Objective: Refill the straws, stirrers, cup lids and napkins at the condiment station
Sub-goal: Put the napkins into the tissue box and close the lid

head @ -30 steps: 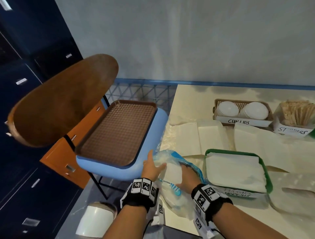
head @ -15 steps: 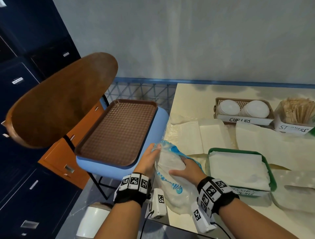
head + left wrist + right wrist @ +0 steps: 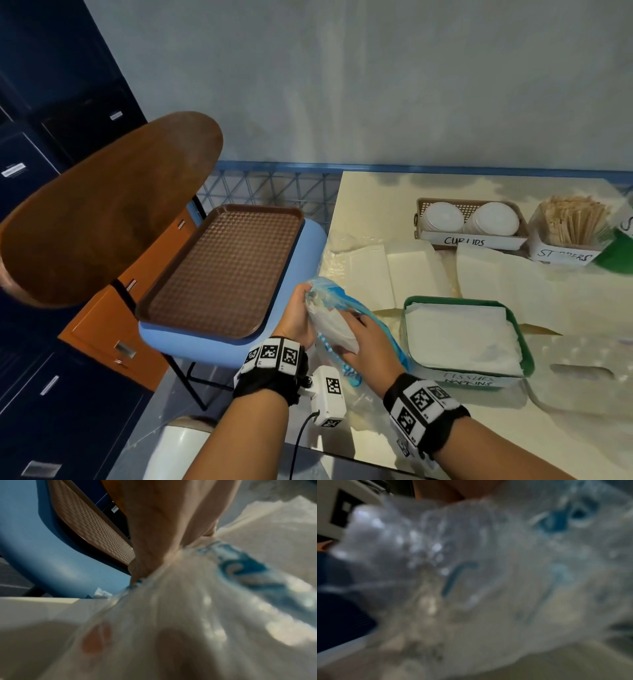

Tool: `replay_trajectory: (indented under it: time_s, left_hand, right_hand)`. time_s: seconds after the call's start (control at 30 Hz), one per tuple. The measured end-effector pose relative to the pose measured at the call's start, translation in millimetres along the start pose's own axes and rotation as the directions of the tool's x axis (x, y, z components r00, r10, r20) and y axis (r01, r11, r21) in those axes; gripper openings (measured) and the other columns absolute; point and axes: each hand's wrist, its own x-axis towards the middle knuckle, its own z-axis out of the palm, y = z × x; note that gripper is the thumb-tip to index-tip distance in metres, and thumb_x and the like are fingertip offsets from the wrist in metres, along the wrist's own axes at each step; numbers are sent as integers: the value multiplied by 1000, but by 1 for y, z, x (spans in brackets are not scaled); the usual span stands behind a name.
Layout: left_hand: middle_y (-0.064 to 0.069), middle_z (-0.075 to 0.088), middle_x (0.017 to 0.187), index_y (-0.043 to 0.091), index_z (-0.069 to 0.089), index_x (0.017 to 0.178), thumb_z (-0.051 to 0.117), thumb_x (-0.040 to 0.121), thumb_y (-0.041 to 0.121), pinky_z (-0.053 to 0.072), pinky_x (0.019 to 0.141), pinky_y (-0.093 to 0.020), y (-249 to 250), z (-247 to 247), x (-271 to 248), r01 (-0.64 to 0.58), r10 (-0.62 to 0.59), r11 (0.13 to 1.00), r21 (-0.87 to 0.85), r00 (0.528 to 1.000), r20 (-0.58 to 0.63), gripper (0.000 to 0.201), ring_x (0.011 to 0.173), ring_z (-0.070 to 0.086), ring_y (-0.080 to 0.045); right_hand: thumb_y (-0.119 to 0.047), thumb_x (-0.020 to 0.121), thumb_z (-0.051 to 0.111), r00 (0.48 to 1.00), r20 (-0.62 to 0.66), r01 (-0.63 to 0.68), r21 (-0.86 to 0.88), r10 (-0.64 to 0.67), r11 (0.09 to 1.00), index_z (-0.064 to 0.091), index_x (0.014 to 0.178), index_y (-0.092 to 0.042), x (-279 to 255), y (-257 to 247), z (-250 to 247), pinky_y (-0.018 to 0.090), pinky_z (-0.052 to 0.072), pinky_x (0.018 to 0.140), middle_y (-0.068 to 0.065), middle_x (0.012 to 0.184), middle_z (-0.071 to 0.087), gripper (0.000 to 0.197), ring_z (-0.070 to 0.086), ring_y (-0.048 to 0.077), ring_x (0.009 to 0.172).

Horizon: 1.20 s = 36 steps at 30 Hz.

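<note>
A clear plastic napkin pack (image 3: 325, 301) with blue print is held upright over the table's front left corner. My left hand (image 3: 297, 317) pinches the pack's crumpled top edge from the left. My right hand (image 3: 368, 341) grips its right side, fingers curled over the white napkins inside. The left wrist view shows fingers (image 3: 154, 545) pinching the plastic pack (image 3: 205, 608). Blurred plastic (image 3: 488, 574) fills the right wrist view. A green napkin tray (image 3: 527, 346) heaped with white napkins sits just right of my hands. A cup lids basket (image 3: 419, 219) and stirrers box (image 3: 565, 255) stand behind.
A brown serving tray (image 3: 222, 270) lies on a blue chair seat (image 3: 308, 240) left of the table. A wooden chair back (image 3: 102, 205) rises further left. Loose white paper sheets (image 3: 411, 270) cover the table middle. A green container (image 3: 613, 253) is at the right edge.
The napkin pack came up off the table and now stands upright. My left hand moved onto its top edge, and my right hand shifted up along its side.
</note>
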Motion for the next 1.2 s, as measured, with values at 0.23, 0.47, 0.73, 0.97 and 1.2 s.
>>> replay_trajectory:
  time_s: [0.23,0.47,0.73,0.97,1.2]
  left_hand:
    - [-17,56,99,6,54,110,40,81,27,44,87,-39,-9,-1,9,5,-6,1000,-16,998,-63,39,90,55,-28]
    - [-5,71,72,10,63,96,31,94,27,49,70,-32,-12,-4,12,11,-9,1000,27,997,-79,36,69,67,-18]
    - [-20,58,114,9,49,109,54,81,30,51,86,-48,-29,-17,29,47,27,981,186,925,-380,35,100,60,-33]
    - [-17,25,147,9,29,141,45,90,53,23,114,-45,-31,-4,29,197,176,734,650,869,-462,69,137,24,-32]
    - [-7,22,150,11,21,144,50,84,58,17,114,-35,34,73,-17,-311,654,280,908,754,57,82,140,17,-21]
  right_hand:
    - [-23,81,68,994,66,-88,-5,88,996,52,128,-15,3,5,-15,17,34,85,4,125,60,50,53,19,116]
    - [-14,82,66,950,-45,-269,391,310,880,65,99,-5,9,14,-38,32,48,83,12,98,68,19,62,27,94]
    - [-18,78,73,849,-145,-188,815,508,548,61,111,-7,14,28,-73,41,51,91,12,105,69,37,64,26,99]
    - [-19,78,72,809,-271,-56,848,522,527,58,118,-5,11,32,-111,40,48,95,11,112,66,45,61,26,105]
    - [-15,79,71,885,-383,54,647,263,761,61,107,-10,-2,13,-170,20,50,73,1,94,67,30,63,16,88]
